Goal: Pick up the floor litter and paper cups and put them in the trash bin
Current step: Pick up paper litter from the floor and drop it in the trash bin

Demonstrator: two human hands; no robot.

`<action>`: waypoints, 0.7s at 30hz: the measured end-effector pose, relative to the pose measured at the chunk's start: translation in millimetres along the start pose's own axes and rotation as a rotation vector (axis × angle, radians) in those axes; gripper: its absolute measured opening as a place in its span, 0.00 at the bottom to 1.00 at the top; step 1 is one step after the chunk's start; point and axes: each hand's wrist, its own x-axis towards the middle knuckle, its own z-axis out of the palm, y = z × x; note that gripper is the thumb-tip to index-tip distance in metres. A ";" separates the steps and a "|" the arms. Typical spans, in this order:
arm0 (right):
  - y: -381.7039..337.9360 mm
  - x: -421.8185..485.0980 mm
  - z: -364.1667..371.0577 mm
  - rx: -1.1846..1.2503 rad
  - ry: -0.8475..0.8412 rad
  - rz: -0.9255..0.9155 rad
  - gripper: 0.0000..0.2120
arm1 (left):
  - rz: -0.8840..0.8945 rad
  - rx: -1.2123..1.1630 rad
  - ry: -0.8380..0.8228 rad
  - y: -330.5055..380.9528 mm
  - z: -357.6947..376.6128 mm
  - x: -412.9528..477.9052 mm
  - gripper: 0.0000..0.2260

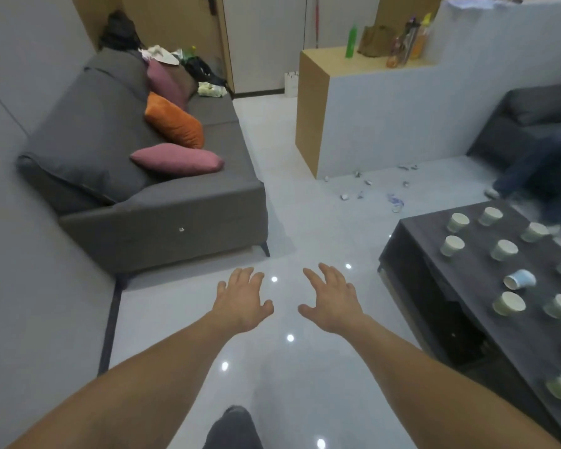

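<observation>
Head view: both hands empty. Your left hand (242, 299) and right hand (332, 301) reach forward at lower centre, palms down, fingers loosely spread. They are side by side with a gap between them and touch nothing.

Floor litter (344, 196) lies scattered on the pale tiles at centre right, well ahead of your hands, near the foot of the white partition (386, 124). Paper cups (457, 222) stand on the dark table (467, 280) at right; one blue cup (520, 279) lies tipped. No trash bin identifiable.

Judgement: collecting not yet begun. Walk to the scraps, crouch, gather the small pieces into one palm rather than making single trips. Nest the cups to carry them.
</observation>
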 end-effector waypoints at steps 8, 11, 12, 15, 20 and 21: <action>39.5 156.5 -46.3 0.001 0.047 0.117 0.38 | 0.087 -0.014 0.000 -0.6 -33.1 193.2 0.30; 52.4 209.3 -74.0 0.001 0.054 0.177 0.38 | 0.170 -0.021 -0.010 12.1 -58.7 261.7 0.31; 56.9 225.9 -80.9 0.006 0.075 0.192 0.38 | 0.194 -0.018 -0.002 16.6 -65.3 282.0 0.31; 71.2 272.6 -105.7 0.042 0.098 0.233 0.37 | 0.232 0.008 0.000 30.9 -86.2 342.3 0.31; 123.7 340.7 -133.1 0.071 0.103 0.274 0.37 | 0.280 0.048 -0.030 73.9 -94.8 433.4 0.31; 138.4 357.0 -139.4 0.078 0.110 0.280 0.37 | 0.287 0.054 -0.033 85.9 -95.9 454.7 0.31</action>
